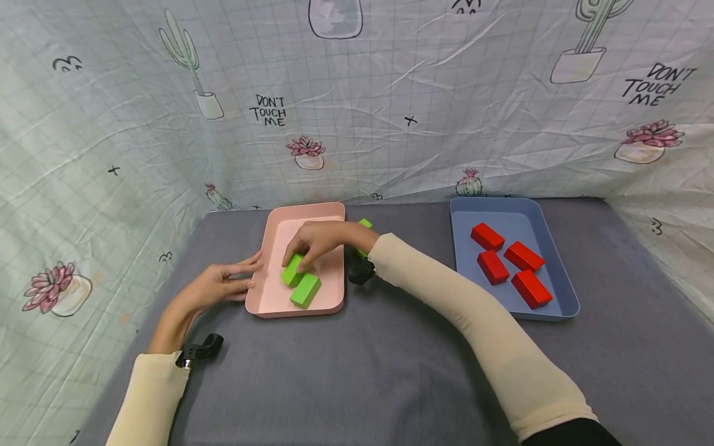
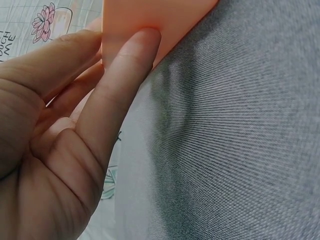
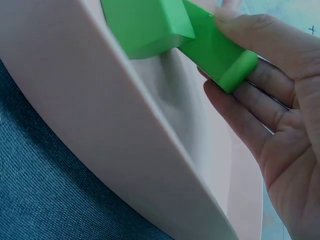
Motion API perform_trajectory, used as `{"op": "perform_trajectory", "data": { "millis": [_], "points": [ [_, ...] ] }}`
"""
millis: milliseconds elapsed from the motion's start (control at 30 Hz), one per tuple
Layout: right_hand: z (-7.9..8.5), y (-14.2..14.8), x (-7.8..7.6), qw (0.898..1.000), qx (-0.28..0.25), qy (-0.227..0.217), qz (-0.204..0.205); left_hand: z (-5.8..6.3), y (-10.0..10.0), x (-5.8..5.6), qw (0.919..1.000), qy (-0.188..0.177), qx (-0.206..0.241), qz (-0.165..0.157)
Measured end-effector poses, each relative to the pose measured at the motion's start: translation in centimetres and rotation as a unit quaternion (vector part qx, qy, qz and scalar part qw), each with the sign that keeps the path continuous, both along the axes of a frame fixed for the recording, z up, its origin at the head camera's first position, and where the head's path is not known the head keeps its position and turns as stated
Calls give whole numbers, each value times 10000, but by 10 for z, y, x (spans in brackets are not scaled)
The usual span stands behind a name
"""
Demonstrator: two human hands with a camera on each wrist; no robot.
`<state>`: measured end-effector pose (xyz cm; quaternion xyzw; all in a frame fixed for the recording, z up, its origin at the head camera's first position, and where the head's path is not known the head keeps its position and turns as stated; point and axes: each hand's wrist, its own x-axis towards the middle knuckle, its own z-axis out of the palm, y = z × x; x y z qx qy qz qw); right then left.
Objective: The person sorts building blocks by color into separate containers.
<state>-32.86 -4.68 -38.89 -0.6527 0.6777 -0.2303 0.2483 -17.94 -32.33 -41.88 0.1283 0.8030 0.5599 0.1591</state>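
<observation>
In the head view my right hand (image 1: 315,240) reaches into the pink tray (image 1: 334,297) and pinches a green block (image 1: 291,272) between thumb and fingers. The right wrist view shows this block (image 3: 215,55) tilted in the fingers, close to another green block (image 3: 145,25). That second block (image 1: 305,291) lies on the tray floor, nearer the front. My left hand (image 1: 217,286) is at the tray's left side, fingers fairly straight. Its thumb (image 2: 127,65) touches the tray's outer wall (image 2: 150,15) in the left wrist view.
Just right of the pink tray, more green (image 1: 365,223) shows, partly hidden by my right wrist. A blue tray (image 1: 521,210) farther right holds several red blocks (image 1: 493,267). A patterned cloth (image 1: 357,93) hangs behind the grey table surface (image 1: 334,384).
</observation>
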Motion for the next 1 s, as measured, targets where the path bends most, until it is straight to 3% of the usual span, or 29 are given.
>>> {"op": "perform_trajectory", "data": {
  "millis": [267, 467, 600, 867, 1000],
  "points": [
    [3, 9, -1, 9999, -3, -137, -76, -1, 1, 0, 10000, 18, -11, -19],
    [14, 32, -6, 9987, -35, -326, -395, -1, 1, 0, 10000, 15, -36, 19],
    [21, 52, -10, 9974, -79, -199, -693, 1, 0, 1, 10000, 25, -10, 48],
    [15, 85, -18, 9907, -164, 221, -1331, 0, 1, 2, 9999, 6, -78, 77],
    [9, 99, -22, 9869, -294, 160, -1578, -2, 2, 3, 9999, 18, -80, 97]
  ]
}}
